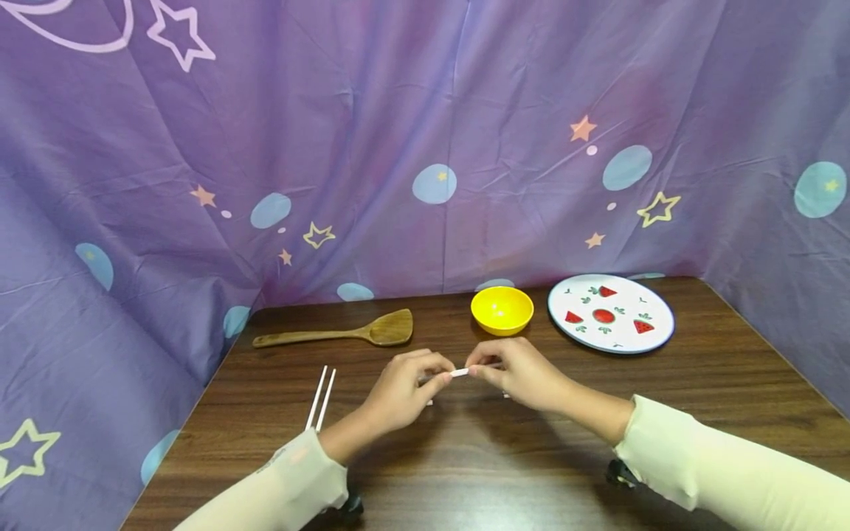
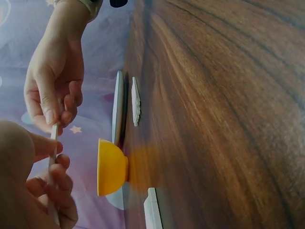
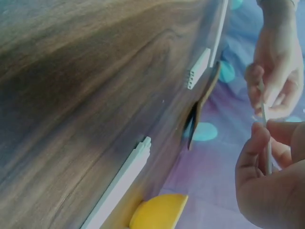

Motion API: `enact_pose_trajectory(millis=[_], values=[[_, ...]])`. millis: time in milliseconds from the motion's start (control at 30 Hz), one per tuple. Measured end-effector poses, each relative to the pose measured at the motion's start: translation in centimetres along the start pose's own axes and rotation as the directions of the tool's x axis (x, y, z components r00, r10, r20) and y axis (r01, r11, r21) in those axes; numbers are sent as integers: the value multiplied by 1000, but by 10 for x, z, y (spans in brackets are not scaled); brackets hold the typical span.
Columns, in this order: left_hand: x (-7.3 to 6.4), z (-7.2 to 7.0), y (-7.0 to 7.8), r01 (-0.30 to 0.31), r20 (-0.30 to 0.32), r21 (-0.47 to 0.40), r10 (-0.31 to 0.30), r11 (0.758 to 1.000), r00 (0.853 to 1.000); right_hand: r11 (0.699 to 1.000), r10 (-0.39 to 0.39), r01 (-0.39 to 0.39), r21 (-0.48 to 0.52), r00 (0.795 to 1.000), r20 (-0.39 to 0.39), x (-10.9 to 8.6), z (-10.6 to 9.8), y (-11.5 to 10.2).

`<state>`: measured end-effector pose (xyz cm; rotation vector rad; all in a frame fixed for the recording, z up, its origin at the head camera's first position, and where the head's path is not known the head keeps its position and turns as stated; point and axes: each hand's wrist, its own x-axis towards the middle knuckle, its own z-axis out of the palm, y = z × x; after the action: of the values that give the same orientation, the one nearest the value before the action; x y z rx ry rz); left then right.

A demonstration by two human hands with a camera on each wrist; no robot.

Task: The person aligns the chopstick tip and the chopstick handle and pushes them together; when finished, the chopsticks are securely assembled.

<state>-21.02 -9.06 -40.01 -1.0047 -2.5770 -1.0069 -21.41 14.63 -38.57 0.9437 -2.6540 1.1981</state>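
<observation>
Both hands [image 1: 406, 389] [image 1: 524, 372], fingers curled, pinch thin white stick [image 1: 460, 372] above table [image 1: 478, 472].

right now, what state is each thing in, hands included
Left hand, pinching a white stick
Right hand, pinching it too
White stick, raised, bridging both hands
Yellow bowl, upright
Watermelon-print plate, face up
Wooden spatula, lying down
Two loose white sticks, lying side by side
White stick piles, lying apart
Purple curtain, hanging, creased

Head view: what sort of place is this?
Likely a staged tabletop setup: star-patterned purple cloth behind and beside a wood-grain table, set with a spatula and yellow bowl.
</observation>
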Motion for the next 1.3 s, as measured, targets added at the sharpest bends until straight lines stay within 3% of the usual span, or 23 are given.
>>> enact_pose_trajectory(millis=[133, 267, 367, 600, 800, 900, 1100, 1167, 1300], values=[[-1, 0, 0, 76, 28, -132, -73, 988, 997, 986, 125, -122, 110, 992, -22, 3, -7, 3], [-2, 1, 2, 147, 87, -284, -127, 948, 988, 951, 224, -207, 230, 973, -50, 7, -12, 6], [-2, 3, 5, 167, 114, -343, -135, 924, 984, 920, 243, -207, 331, 967, -72, 11, -12, 9], [-3, 8, 16, 229, 135, -348, -193, 909, 972, 823, 240, -155, 546, 967, -87, 20, -5, 9], [-6, 13, 20, 265, 145, -463, -223, 846, 964, 791, 253, -170, 588, 965, -61, 23, 0, 8], [-8, 14, 20, 261, 149, -512, -215, 818, 965, 787, 253, -181, 590, 967, -42, 24, 1, 8], [-15, 12, 17, 261, 152, -495, -214, 829, 965, 815, 253, -193, 547, 967, -36, 20, 2, 13], [-20, 10, 14, 276, 157, -481, -228, 832, 961, 838, 246, -192, 510, 968, -41, 18, 2, 19], [-31, 6, 6, 314, 168, -465, -265, 828, 949, 926, 219, -187, 329, 974, -63, 8, 1, 35]])
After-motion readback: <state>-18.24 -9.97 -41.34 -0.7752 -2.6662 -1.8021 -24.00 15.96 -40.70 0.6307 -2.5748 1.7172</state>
